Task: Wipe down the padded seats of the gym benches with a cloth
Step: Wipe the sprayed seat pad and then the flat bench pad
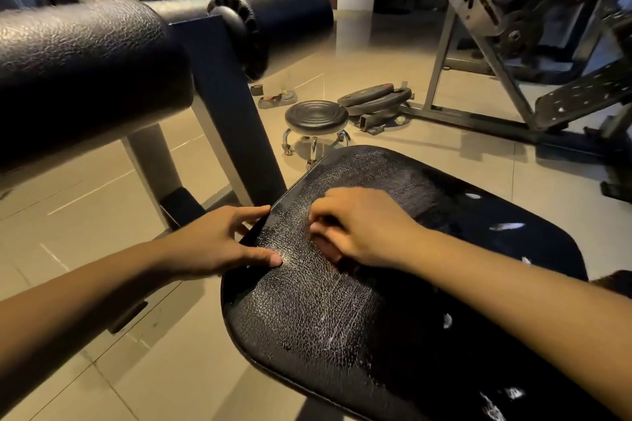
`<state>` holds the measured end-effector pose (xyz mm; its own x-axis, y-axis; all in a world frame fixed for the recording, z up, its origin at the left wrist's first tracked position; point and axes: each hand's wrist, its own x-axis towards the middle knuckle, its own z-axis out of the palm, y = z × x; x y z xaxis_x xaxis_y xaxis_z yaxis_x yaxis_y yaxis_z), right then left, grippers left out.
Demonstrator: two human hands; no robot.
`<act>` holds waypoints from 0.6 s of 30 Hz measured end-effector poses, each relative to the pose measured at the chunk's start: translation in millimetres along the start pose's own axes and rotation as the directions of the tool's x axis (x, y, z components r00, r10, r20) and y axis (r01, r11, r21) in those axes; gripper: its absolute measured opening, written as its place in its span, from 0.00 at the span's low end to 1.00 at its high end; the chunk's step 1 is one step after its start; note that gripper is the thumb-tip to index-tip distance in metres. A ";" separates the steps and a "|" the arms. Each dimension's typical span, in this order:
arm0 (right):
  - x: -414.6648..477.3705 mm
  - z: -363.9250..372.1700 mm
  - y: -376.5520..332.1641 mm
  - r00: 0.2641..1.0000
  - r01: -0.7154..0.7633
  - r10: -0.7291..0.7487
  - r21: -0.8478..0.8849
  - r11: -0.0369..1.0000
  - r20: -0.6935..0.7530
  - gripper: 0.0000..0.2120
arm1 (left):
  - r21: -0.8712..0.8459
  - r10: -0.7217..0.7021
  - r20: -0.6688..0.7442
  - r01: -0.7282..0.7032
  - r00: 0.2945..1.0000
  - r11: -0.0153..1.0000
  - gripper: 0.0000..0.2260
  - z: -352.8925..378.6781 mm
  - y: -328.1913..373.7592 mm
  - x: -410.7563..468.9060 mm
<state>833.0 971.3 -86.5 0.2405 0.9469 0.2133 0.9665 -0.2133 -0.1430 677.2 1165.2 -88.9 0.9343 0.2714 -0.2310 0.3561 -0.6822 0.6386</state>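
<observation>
Gripping the left edge of the padded seat with the left hand, thumb on top, fingers under the rim, and bearing on the seat's cracked middle with the right hand, knuckles bent, whether round a cloth impossible to tell; beyond the seat, a round stool.

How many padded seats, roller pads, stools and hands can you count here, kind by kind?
Black cracked-leather padded seat: 1
Black cylindrical roller pads: 2, near and far
Round black stool on chrome legs: 1
Hands: 2, left hand and right hand
Total: 6
</observation>
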 end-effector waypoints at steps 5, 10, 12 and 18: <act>0.0 -12.7 89.0 0.871 -0.486 0.451 -0.216 0.847 -0.192 0.06 | -0.024 -0.035 0.000 0.035 0.999 0.999 0.43 3.2 -1.8 -1.3; -3.5 -3.6 21.8 0.977 -0.203 0.194 -0.097 0.974 -0.086 0.07 | -0.032 -0.029 0.003 0.029 1.000 0.999 0.43 0.0 -4.6 1.4; -11.1 -1.7 -17.4 0.994 0.108 -0.108 0.012 0.994 0.010 0.06 | -0.030 -0.018 0.002 0.018 1.000 0.999 0.41 0.9 -4.5 2.5; -5.1 -6.4 65.2 0.964 -0.255 0.236 -0.179 0.950 -0.123 0.09 | 0.006 -0.022 -0.003 0.022 1.000 1.000 0.43 -0.2 -5.4 4.6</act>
<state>895.3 951.0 -90.8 0.4707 0.8329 0.2912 0.8730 -0.4874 -0.0170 679.6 1170.3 -93.3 0.9263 0.2883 -0.2425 0.3764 -0.6805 0.6286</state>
